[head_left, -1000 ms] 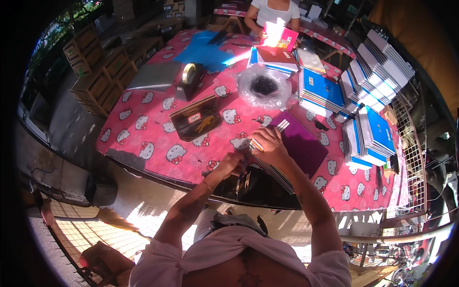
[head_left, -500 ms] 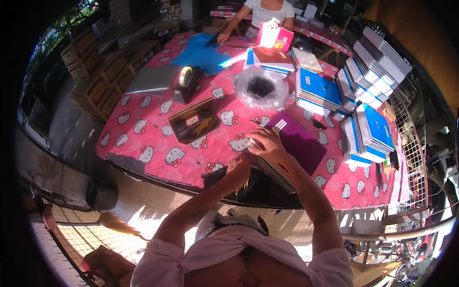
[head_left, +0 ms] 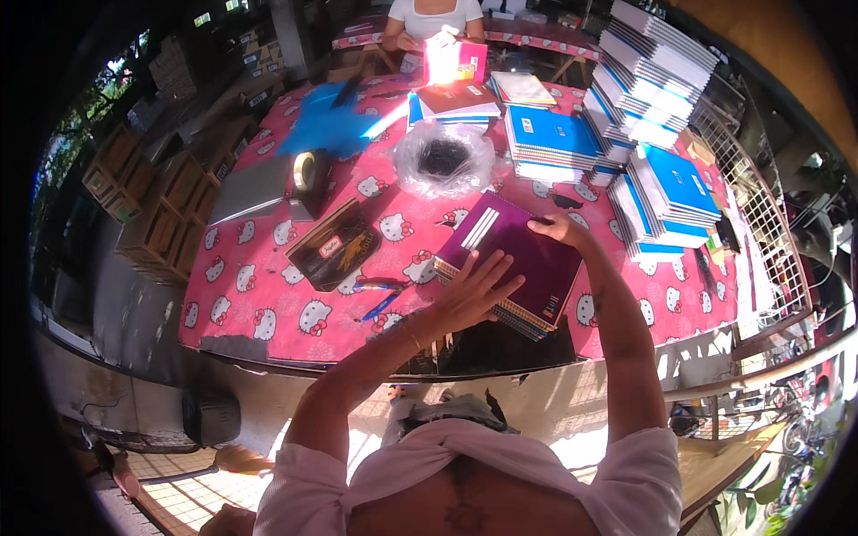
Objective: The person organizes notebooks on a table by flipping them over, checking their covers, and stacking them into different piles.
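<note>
A purple spiral notebook (head_left: 527,268) lies on a small stack of spiral notebooks (head_left: 520,323) near the table's front edge. My left hand (head_left: 474,288) rests flat with fingers spread over its left front side. At its far right corner, my right hand (head_left: 563,230) curls around the edge with fingertips on the cover; the thumb is hidden. Left of the stack lie slim blue and red items (head_left: 382,302) that look like pens. A dark box with gold decoration (head_left: 332,248) sits beyond them.
A tape dispenser (head_left: 308,186), a grey flat stack (head_left: 246,192) and a roll in clear plastic (head_left: 442,161) stand farther back. Blue notebook piles (head_left: 554,134) and a tall notebook stack (head_left: 648,80) fill the right. Across the table (head_left: 259,295), a person (head_left: 435,22) holds a pink notebook (head_left: 456,62).
The purple notebook has moved from beside the stack onto it. My left hand has spread onto its cover, my right hand has moved to the far corner, and the slim blue items now show.
</note>
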A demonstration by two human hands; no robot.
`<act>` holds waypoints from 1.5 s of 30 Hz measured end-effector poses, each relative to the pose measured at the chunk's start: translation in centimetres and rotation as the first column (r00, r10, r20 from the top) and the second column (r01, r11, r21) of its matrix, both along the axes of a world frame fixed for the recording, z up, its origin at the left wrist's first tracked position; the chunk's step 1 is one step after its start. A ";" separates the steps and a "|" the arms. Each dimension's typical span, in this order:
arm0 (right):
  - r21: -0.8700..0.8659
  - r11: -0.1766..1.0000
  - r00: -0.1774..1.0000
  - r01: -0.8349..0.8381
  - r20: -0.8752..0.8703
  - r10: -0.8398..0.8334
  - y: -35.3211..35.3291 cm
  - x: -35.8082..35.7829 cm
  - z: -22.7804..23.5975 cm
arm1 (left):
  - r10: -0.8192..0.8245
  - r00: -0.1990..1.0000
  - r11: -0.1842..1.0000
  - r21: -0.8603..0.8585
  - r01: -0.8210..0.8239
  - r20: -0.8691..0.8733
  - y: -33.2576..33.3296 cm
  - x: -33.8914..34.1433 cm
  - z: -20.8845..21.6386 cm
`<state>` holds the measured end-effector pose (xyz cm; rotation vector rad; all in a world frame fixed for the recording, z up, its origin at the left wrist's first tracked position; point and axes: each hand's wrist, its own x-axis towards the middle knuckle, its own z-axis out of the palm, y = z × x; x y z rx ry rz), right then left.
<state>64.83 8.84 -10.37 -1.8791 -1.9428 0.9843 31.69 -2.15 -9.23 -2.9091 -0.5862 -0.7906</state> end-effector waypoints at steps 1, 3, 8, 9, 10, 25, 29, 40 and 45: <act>-0.021 0.999 0.999 -0.031 -0.025 0.031 0.2 -1.5 0.0 | -0.039 0.996 0.998 0.044 0.043 -0.085 0.7 -0.1 -0.2; -0.020 0.998 0.997 -0.053 -0.060 0.052 0.1 -2.6 1.0 | -0.085 0.983 0.992 0.076 0.098 -0.161 2.1 -0.2 0.3; -0.009 1.000 0.989 -0.005 0.147 0.006 -0.3 -0.8 1.4 | -0.213 0.957 0.955 0.167 0.246 -0.195 3.2 1.4 2.8; -0.005 1.000 0.983 0.008 0.182 -0.006 -0.3 -0.5 1.4 | -0.210 0.956 0.945 0.210 0.252 -0.205 3.3 1.7 3.1; -0.008 1.000 0.985 0.003 0.175 -0.001 -0.4 -1.1 1.6 | -0.206 0.956 0.946 0.206 0.249 -0.211 3.2 1.6 2.9; 0.013 0.999 0.997 0.036 0.062 -0.037 -0.6 -1.3 1.3 | -0.287 0.916 0.916 0.199 0.348 -0.279 3.0 2.5 1.7; -0.061 0.998 0.996 0.026 0.084 -0.021 -0.4 -1.1 1.5 | -0.303 0.936 0.885 0.312 0.346 -0.180 3.1 3.2 1.0; 0.014 0.986 0.985 0.168 0.021 -0.169 -2.9 -2.5 3.8 | -0.324 0.926 0.882 0.293 0.370 -0.193 3.8 3.3 4.4; 0.020 0.996 0.986 0.089 0.140 -0.091 -3.2 -2.7 4.5 | -0.308 0.934 0.874 0.335 0.353 -0.181 4.0 3.0 5.2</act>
